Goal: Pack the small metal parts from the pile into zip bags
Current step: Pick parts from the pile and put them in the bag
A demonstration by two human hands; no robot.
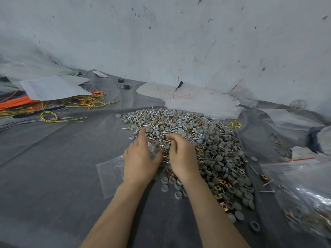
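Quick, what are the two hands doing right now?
Left hand: open, fingers straight, resting on the zip bag.
Right hand: fingers curled into the pile; cannot tell if it holds parts.

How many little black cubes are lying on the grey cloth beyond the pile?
2: one black cube farther back, another black cube just nearer, right of it. Papers may hide more.

On the near left the grey surface (53,167) is left free, and a hand could be passed there. The right is blocked by the pile (206,149) and by filled bags (304,194) beyond it. The far left is taken by loose wires (80,102), and the far side is closed by a wall (161,42).
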